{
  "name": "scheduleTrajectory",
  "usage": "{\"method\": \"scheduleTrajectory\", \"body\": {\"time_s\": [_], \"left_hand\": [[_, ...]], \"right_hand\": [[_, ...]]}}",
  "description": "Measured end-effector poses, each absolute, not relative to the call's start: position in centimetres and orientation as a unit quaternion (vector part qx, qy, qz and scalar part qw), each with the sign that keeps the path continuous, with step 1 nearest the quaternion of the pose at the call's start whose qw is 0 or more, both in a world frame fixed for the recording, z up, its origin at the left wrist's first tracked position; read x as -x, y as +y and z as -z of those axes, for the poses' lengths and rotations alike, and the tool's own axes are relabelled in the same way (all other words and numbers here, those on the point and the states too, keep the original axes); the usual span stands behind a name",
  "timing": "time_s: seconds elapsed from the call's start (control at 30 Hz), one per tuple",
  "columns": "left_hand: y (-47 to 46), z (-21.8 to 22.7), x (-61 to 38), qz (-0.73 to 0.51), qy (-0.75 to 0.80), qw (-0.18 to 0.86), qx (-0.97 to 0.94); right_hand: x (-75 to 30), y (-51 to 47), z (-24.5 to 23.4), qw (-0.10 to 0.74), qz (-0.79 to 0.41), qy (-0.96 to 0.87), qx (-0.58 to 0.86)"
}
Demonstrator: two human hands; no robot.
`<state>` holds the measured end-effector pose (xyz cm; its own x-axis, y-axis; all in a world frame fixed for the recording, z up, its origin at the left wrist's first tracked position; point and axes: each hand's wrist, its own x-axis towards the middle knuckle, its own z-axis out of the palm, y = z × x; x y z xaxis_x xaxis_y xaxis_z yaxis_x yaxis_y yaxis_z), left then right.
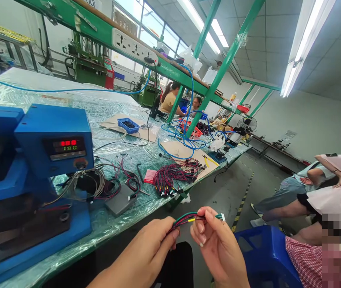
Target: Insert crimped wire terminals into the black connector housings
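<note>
My left hand (142,256) and my right hand (218,248) are raised in front of me, above the floor past the table's near edge. Both pinch a small wire harness (188,220) of red, black and green wires. A yellow sleeve (191,219) shows on the wires between my hands. A small green connector (219,217) sticks out past my right fingers. The wire ends inside my left fingers are hidden.
On the left, a blue bench machine (53,160) has a red digital display. The plastic-covered table (98,232) holds bundled red-black wires (173,176), a blue tray (128,125) and blue cables (182,136). People sit at the right and further along the table.
</note>
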<state>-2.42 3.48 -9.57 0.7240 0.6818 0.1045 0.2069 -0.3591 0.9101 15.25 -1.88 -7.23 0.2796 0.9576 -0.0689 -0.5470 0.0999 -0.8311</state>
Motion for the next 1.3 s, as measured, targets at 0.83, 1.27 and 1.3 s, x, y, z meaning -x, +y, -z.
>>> {"method": "scheduleTrajectory", "body": {"time_s": [0.83,1.27,1.3], "left_hand": [[5.3,8.1,3.4,-0.405,0.281,0.411,-0.767],[7.0,17.4,8.9,-0.277,0.372,0.402,-0.789],[6.7,18.1,9.1,-0.267,0.365,0.398,-0.798]], "right_hand": [[-16.6,-3.1,5.6,0.712,-0.4,-0.317,0.482],[-21.8,-4.1,4.5,0.819,-0.262,-0.238,0.452],[-22.1,-4.2,4.5,0.819,-0.261,-0.242,0.451]]}}
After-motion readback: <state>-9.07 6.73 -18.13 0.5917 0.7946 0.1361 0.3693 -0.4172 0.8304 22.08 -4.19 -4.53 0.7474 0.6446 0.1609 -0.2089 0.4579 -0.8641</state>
